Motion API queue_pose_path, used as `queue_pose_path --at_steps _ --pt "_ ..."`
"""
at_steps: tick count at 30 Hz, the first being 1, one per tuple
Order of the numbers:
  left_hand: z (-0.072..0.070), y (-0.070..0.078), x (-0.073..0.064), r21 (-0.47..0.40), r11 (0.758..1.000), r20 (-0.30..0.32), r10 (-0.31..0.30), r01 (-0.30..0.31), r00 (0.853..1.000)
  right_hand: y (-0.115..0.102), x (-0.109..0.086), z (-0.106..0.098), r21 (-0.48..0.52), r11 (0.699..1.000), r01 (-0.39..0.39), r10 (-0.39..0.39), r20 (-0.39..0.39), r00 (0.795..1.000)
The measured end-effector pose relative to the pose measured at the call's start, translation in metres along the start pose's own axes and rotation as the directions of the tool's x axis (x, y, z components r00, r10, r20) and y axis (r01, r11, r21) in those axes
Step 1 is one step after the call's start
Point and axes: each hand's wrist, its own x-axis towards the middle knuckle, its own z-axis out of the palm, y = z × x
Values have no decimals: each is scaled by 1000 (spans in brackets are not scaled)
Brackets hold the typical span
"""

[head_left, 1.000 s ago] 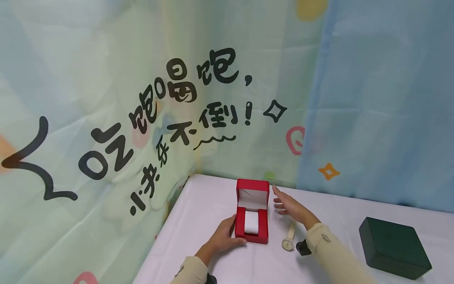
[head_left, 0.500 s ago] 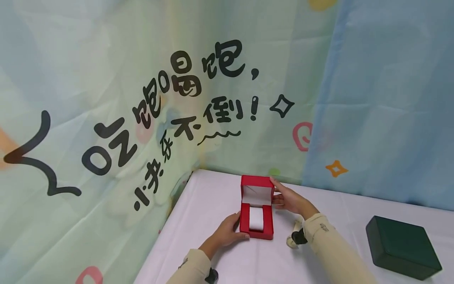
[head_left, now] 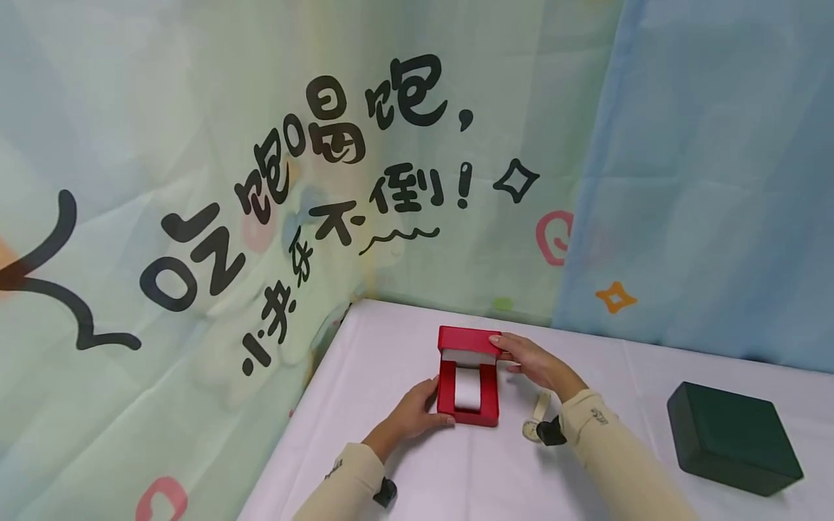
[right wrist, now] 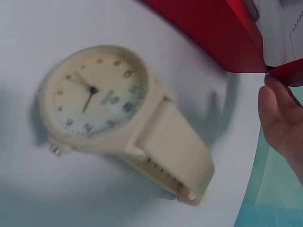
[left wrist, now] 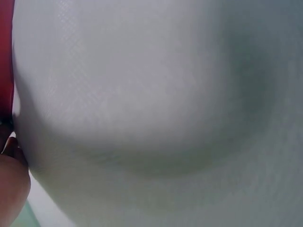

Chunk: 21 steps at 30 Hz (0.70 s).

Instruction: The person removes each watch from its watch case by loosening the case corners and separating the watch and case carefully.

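Observation:
A red watch box [head_left: 476, 418] stands on the table with its lid [head_left: 469, 338] partly lowered over a white cushion [head_left: 468, 388]. My left hand [head_left: 412, 414] grips the base at its left side, thumb along the front edge. At the lid's right end, my right hand [head_left: 541, 365] holds it, with the thumb on top and fingers below. Right of the box lies a cream wristwatch [right wrist: 94, 92], its strap curved and its dial facing up, beneath my right wrist. In the left wrist view only a strip of the box [left wrist: 5, 61] shows.
A dark green box [head_left: 736, 434] sits on the right of the white-covered table [head_left: 365, 362]. Printed curtains [head_left: 423, 275] with large black lettering hang along the back and left edges. A small dark device [head_left: 552, 432] is strapped at my right wrist.
My right hand has come in from beside the box and taken hold of the lid, which has tilted forward and down. The left hand keeps its grip on the base.

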Motion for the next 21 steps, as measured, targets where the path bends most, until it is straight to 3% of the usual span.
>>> queue_pose_path --at_steps 13,21 --pt "-6 5 1 -22 1000 41 -20 21 999 15 -11 4 -179 980 92 -94 -2 996" --pt "-8 5 0 -54 999 44 1 1 999 27 -15 8 -203 969 140 -136 30 990"
